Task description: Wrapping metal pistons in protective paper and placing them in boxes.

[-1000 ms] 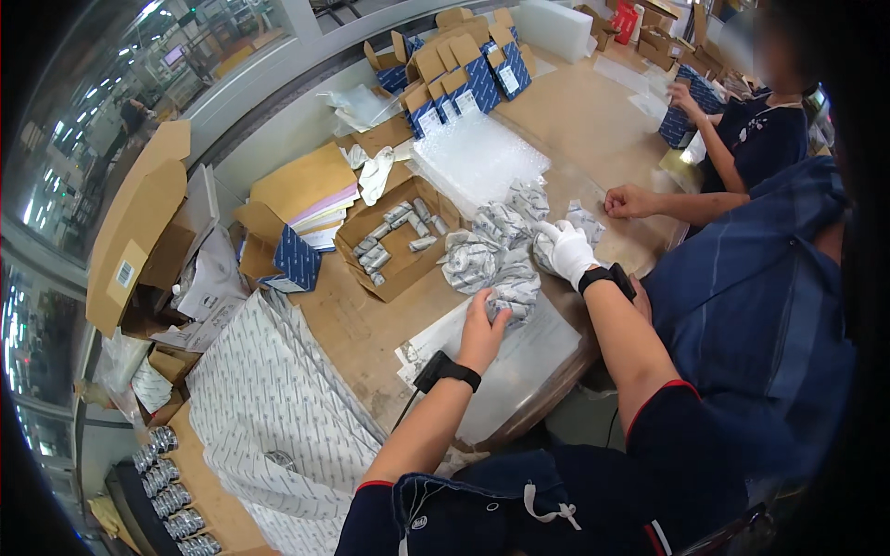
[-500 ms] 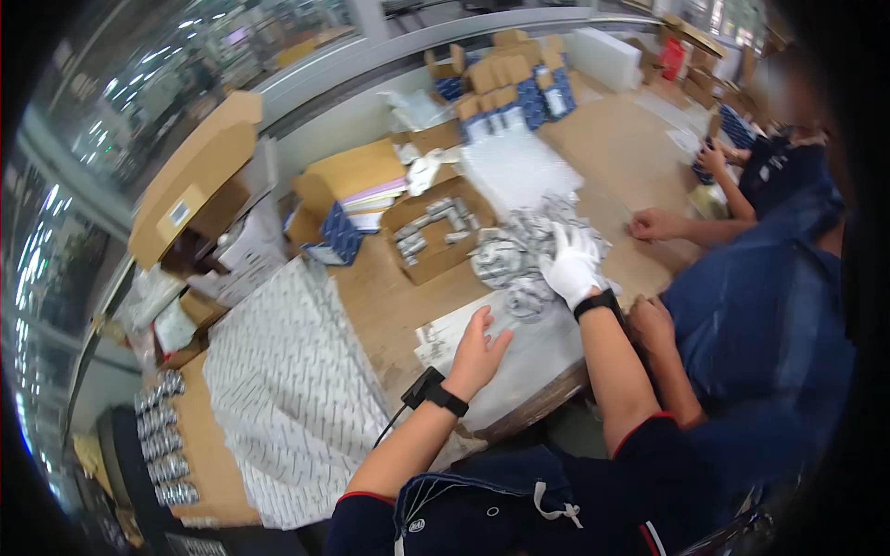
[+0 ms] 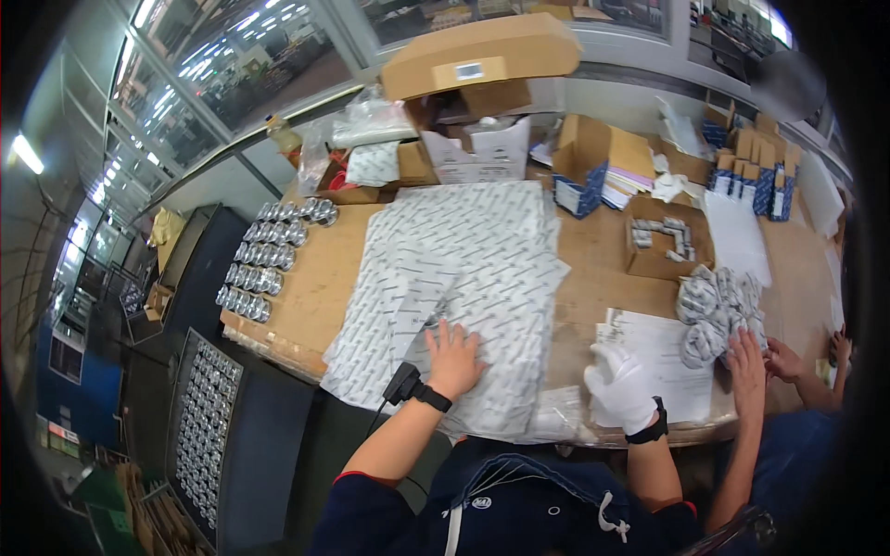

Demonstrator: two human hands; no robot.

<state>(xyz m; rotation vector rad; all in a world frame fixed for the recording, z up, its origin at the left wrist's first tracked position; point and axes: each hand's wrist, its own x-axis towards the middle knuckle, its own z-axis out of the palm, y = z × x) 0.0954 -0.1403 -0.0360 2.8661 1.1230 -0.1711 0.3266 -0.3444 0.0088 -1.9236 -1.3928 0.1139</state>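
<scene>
My bare left hand [image 3: 454, 360] lies with fingers spread on a stack of white printed wrapping sheets [image 3: 491, 250]. A folded edge of the top sheet lies beside its fingertips. My right hand [image 3: 621, 387], in a white glove, is over the table's front edge beside white paper sheets [image 3: 663, 357]. Its fingers are loosely bent and apart, and I see nothing in them. To the right of it sits a pile of wrapped bundles [image 3: 705, 320] in the same printed sheet. A co-worker's hand [image 3: 745, 371] touches that pile.
Rows of shiny metal parts [image 3: 264, 255] stand at the table's left end, and many more fill a tray [image 3: 206, 426] below. An open carton [image 3: 667, 264] holds small grey pieces. Blue-and-brown boxes [image 3: 756, 181] and a large carton [image 3: 477, 148] stand along the back.
My view has swung left. My right hand has left the wrapped bundles and drawn back leftward. My left hand has moved left onto the sheet stack.
</scene>
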